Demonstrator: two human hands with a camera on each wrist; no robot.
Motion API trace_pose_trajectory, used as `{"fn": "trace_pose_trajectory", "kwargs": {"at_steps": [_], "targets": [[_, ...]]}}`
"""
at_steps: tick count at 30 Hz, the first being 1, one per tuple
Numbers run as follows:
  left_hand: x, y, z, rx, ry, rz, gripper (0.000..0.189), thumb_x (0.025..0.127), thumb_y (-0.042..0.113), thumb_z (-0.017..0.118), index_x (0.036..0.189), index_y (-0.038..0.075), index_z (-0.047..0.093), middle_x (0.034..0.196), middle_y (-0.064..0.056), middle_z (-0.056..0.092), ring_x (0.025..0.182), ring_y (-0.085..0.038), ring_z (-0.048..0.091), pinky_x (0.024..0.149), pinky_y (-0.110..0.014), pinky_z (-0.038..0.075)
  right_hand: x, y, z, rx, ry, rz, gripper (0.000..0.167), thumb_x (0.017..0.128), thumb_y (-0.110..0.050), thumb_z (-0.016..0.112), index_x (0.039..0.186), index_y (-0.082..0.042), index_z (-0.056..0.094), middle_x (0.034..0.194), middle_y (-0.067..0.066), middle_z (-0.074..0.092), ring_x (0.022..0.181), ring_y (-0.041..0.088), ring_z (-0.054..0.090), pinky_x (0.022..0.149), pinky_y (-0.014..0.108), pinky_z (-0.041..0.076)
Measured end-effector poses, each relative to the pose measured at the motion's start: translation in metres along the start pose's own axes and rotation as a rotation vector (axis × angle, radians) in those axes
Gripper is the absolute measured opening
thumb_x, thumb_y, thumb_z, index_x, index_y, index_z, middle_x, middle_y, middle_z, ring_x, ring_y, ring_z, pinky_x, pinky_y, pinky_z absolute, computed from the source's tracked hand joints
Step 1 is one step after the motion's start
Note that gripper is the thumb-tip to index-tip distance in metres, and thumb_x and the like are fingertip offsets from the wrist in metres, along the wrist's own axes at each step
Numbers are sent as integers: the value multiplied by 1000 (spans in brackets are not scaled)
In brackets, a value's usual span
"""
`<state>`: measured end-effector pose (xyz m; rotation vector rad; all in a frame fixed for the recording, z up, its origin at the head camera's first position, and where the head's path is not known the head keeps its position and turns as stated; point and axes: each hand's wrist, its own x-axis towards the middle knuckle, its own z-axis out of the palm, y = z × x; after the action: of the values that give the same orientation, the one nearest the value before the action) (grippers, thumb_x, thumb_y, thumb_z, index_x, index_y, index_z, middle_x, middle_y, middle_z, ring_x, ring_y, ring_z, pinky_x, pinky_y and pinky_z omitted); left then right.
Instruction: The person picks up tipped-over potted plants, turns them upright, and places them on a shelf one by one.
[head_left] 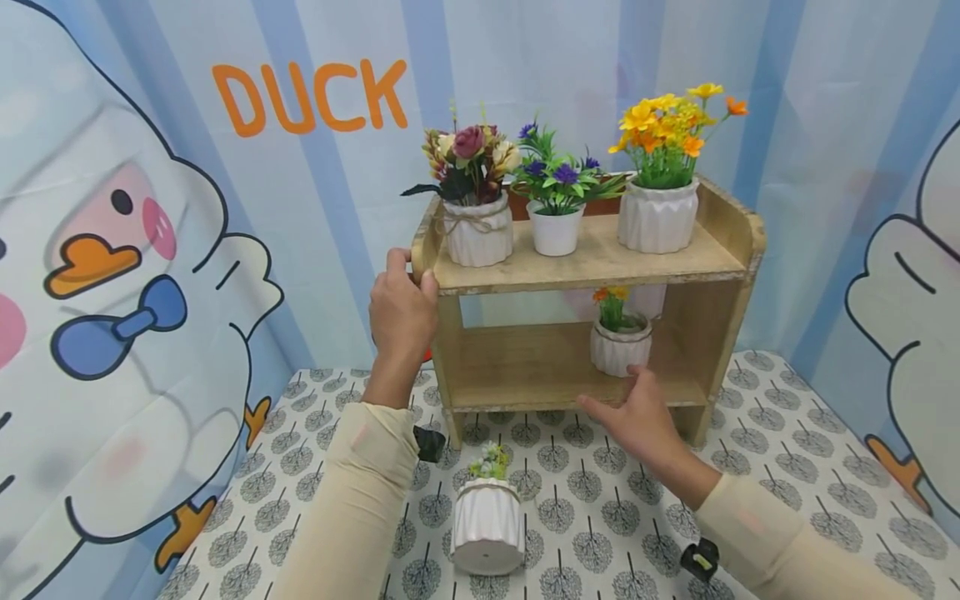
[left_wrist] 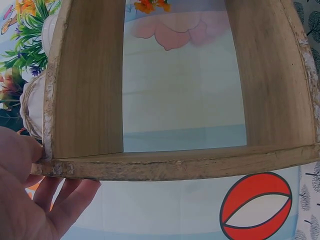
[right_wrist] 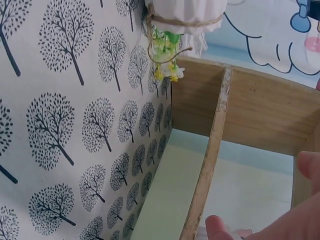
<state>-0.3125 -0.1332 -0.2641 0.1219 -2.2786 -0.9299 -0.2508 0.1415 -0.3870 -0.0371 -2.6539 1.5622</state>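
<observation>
My left hand [head_left: 402, 315] grips the upper left corner of a two-tier wooden shelf [head_left: 592, 275]; the left wrist view shows its thumb and fingers around the side board. On the lower tier stands a small white pot with orange flowers [head_left: 619, 350], a twine band round its rim. My right hand [head_left: 637, 417] is at the front of that pot, thumb and forefinger spread apart, fingertips right at its lower side. In the right wrist view only parts of the fingers [right_wrist: 310, 162] show. A white pot with small yellow-white flowers [head_left: 487, 529] lies on its side before the shelf.
Across the top tier stand a pot of mauve and cream roses [head_left: 478, 237], a small pot with purple flowers [head_left: 557, 232] and a pot of yellow flowers [head_left: 658, 218]. The table has a tree-print cloth [head_left: 337, 467]. A duck-printed curtain [head_left: 322, 208] hangs behind.
</observation>
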Motion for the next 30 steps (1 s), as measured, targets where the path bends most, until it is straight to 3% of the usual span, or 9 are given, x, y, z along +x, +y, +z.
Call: {"fn": "trace_pose_trajectory", "kwargs": {"at_steps": [4,12,22,30], "targets": [[0,0,0,2,6,5,28,100,25,58,126,13,57,104,-17,71,93,-37,68,76,-53,53,-3,0,1,20,-39,24,107,91,-40,73,157,9,6,154,38,28,143,53,33,117,62,32],[0,-1,0,7,0,-2,29,100,25,57,125,12,57,104,-17,71,94,-38,67,78,-54,52,-9,0,4,-14,-96,85,108,93,-49,69,158,7,4,157,39,27,143,56,33,115,65,33],[1,-1,-1,-1,-5,-7,29,100,25,57,126,12,57,103,-17,71,92,-38,66,77,-53,52,-21,-1,13,65,-175,157,100,95,-48,66,158,3,7,155,36,31,137,55,41,110,67,37],[0,0,0,3,-7,0,29,100,24,57,126,12,57,103,-16,71,90,-37,66,75,-52,52,-29,-2,21,124,-218,191,99,94,-46,69,156,6,11,150,38,35,121,53,58,108,65,42]]}}
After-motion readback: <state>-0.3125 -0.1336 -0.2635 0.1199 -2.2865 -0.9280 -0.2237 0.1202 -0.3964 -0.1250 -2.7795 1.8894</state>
